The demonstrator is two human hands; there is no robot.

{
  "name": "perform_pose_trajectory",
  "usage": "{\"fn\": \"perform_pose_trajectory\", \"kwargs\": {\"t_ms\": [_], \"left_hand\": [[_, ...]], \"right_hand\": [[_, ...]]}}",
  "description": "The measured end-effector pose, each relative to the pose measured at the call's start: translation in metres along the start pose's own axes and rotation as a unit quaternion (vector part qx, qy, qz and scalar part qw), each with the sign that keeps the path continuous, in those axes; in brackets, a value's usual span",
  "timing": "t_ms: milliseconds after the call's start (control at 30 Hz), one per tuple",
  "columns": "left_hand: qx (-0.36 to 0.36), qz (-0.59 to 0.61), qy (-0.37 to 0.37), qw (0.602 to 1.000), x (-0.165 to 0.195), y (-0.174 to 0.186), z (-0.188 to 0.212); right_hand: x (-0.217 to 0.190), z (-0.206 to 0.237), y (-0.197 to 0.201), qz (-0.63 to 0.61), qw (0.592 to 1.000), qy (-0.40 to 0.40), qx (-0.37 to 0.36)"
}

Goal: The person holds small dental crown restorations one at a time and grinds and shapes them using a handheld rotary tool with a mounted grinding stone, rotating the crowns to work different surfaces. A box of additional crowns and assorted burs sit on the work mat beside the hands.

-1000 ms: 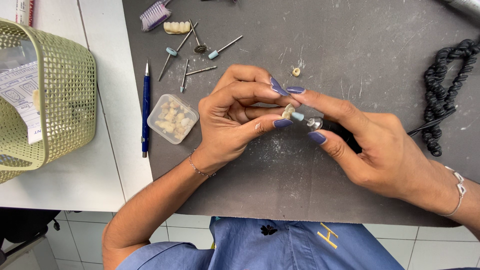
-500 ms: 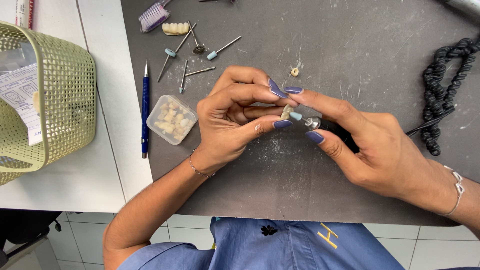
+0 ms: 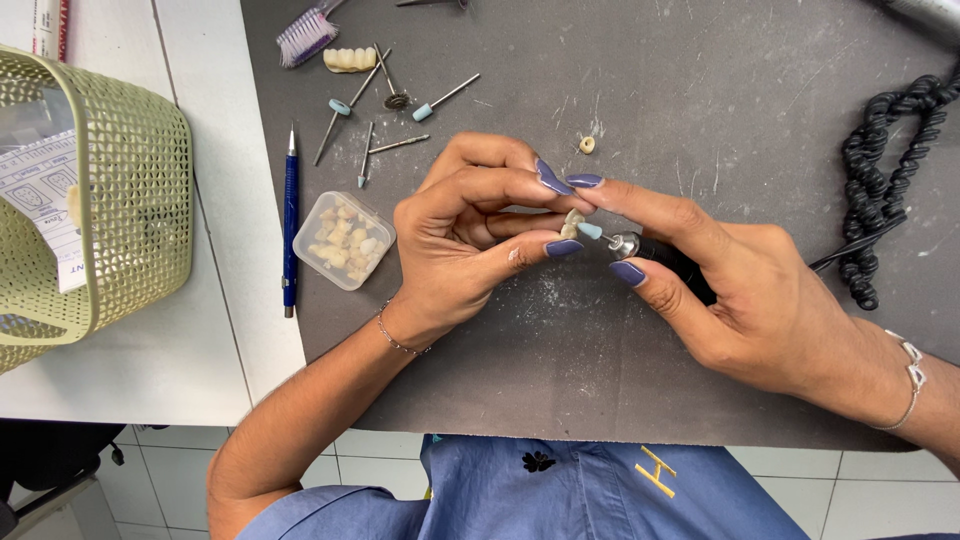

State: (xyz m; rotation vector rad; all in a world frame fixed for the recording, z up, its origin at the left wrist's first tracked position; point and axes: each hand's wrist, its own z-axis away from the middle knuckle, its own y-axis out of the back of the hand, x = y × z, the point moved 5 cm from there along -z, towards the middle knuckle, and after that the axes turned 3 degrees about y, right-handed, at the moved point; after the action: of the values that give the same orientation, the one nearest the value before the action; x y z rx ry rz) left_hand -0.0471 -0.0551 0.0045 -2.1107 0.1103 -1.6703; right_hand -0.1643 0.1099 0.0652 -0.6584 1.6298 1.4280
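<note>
Both hands meet mid-mat here: the left hand [image 3: 465, 240] has thumb and fingertips pinched shut on a small tooth-coloured piece [image 3: 572, 222], and the right hand [image 3: 745, 295] is wrapped pen-style around a black handpiece [image 3: 660, 255] whose pale blue tip [image 3: 590, 231] sits right against that piece. Can't quite tell if the tip actually touches, it's tiny. The grey mat [image 3: 700, 90] has open room above and right of the hands, up to the coiled black cord [image 3: 880, 180] at the right edge. On the left, a clear box of teeth [image 3: 346, 240] sits just inside the mat's edge, a blue pen [image 3: 290, 220] just off it, burs [image 3: 385, 120] further up, and a green basket [image 3: 120, 200] well apart.
</note>
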Motion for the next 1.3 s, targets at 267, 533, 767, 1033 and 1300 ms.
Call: {"fn": "perform_pose_trajectory", "kwargs": {"t_ms": [267, 533, 767, 1033, 1300], "left_hand": [[0.001, -0.012, -0.001, 1.0, 0.0, -0.001, 0.0], [0.005, -0.006, 0.002, 1.0, 0.002, 0.001, -0.001], [0.002, 0.0, 0.004, 1.0, 0.001, -0.001, 0.0], [0.003, 0.006, 0.005, 1.0, 0.0, 0.0, 0.0], [0.001, 0.001, -0.001, 1.0, 0.0, -0.001, 0.0]], "right_hand": [[0.005, 0.0, -0.002, 0.005, 0.999, -0.051, -0.015], [0.004, 0.001, -0.002, -0.002, 0.999, -0.049, -0.015], [0.011, 0.003, -0.003, 0.018, 0.992, -0.118, -0.035], [0.005, -0.001, -0.001, 0.005, 0.998, -0.061, -0.013], [0.009, 0.001, -0.002, 0.014, 0.996, -0.085, -0.019]]}}
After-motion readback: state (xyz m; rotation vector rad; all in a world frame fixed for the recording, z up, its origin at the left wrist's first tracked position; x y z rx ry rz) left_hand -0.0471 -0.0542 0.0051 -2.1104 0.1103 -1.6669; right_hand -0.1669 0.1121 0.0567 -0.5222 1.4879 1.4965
